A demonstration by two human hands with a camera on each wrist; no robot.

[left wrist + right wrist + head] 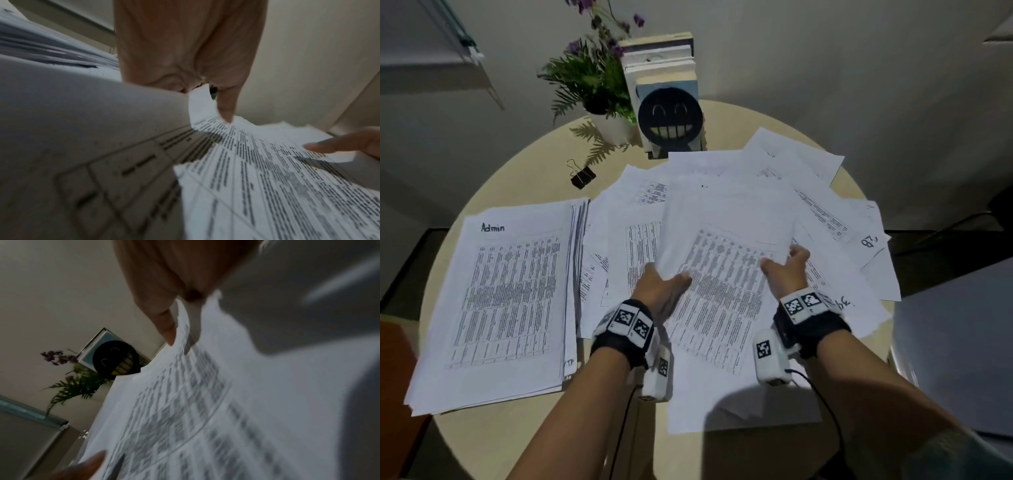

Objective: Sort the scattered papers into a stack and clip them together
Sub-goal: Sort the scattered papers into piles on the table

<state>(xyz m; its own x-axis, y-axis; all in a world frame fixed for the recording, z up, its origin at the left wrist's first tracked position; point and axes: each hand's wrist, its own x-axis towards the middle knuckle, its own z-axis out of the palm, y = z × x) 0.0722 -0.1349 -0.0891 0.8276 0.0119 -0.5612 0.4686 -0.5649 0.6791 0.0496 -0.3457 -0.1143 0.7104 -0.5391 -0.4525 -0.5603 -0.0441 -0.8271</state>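
- broadly, the round table [493,178] carried everything, and its bare rim showed from about 9 to 12 o'clock and again near 6 o'clock; that looked like the only free room for squaring papers.
- the scattered papers [815,205] fanned over the middle and out to 3 o'clock, some corners overhanging the table edge there, so a careless sweep could probably push them off.
- the sorted stack [506,294] lay at 8 o'clock with "admin" written on top, its right edges stepped rather than flush; it seemed parked there to receive more sheets.
- the lifted sheet [722,267] was held at the centre, above the loose pile, tilted with its far end raised, likely so it could be read or swung over to the stack.
- the left hand [659,291] pinched the sheet's left edge, thumb [225,107] on top and fingers hidden beneath.
- the right hand [789,270] pinched the right edge between thumb [164,321] and fingers, keeping the paper taut.
- books behind a smiley bookend [670,120] and a potted plant [599,92] stood at 12 o'clock, clear of the work.
- the binder clip [582,176] sat at 11 o'clock, apart from any sheet, untouched; clipping looked some way off.
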